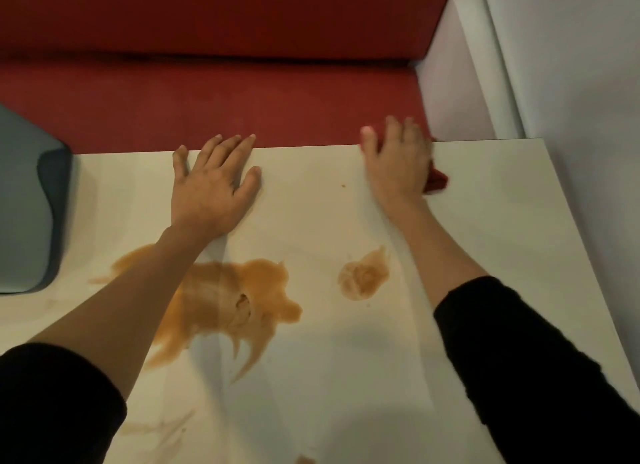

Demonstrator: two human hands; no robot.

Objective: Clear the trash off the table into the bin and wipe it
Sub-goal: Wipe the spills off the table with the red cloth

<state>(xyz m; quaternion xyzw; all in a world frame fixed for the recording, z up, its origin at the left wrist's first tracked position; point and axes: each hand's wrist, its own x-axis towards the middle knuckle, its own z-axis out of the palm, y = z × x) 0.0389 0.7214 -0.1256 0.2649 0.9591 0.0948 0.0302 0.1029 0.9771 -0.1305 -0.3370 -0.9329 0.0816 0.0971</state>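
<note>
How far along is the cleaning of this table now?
No loose trash shows on the table. The right hand presses a red cloth at the far edge; the left hand lies flat. Left to wipe: the large brown spill and the smaller spill.

head view, close, looking down at table.

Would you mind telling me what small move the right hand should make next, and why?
Probably draw the red cloth under the right hand toward the small brown spill, which lies nearest and unwiped; the left hand rests flat on the table.
</note>
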